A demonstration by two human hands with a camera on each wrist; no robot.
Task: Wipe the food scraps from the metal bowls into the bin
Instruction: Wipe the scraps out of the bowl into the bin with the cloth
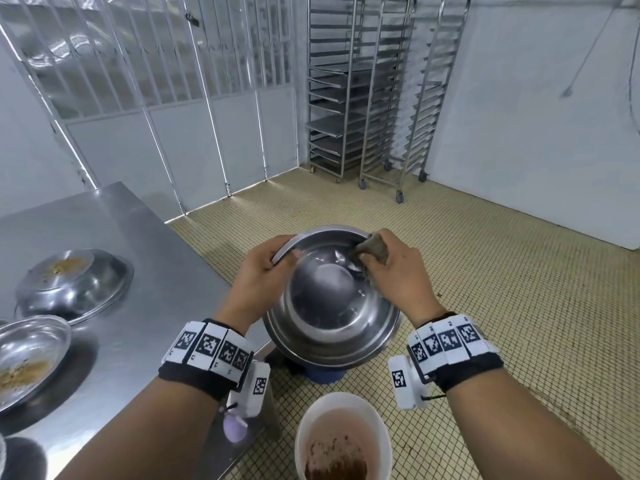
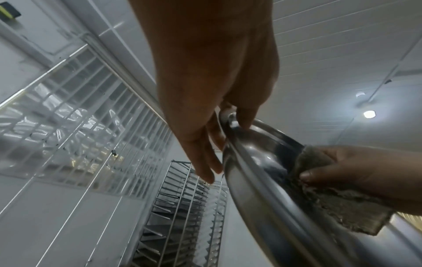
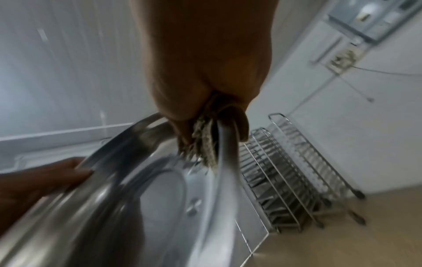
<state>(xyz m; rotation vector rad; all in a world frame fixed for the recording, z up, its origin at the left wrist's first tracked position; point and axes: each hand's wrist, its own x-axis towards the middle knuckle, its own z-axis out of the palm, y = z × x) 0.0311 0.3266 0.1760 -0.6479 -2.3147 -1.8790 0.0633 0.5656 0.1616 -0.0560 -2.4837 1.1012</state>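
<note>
I hold a shiny metal bowl (image 1: pixel 332 306) tilted towards me in front of my chest, above the floor. My left hand (image 1: pixel 266 268) grips its far-left rim (image 2: pixel 230 126), thumb inside. My right hand (image 1: pixel 391 268) pinches a grey-brown cloth (image 1: pixel 370 249) against the far-right rim and inner wall; the same cloth (image 2: pixel 338 198) (image 3: pixel 205 144) shows in both wrist views. The bowl's inside looks clean and reflective. Below it stands a white bin (image 1: pixel 343 438) holding brown scraps.
A steel table (image 1: pixel 114 230) runs along my left with two more metal bowls (image 1: pixel 74 282) (image 1: pixel 27 358) holding brown scraps. Something blue (image 1: pixel 325 375) sits on the floor under the held bowl. Wheeled tray racks (image 1: pixel 374 88) stand at the far wall on the tiled floor.
</note>
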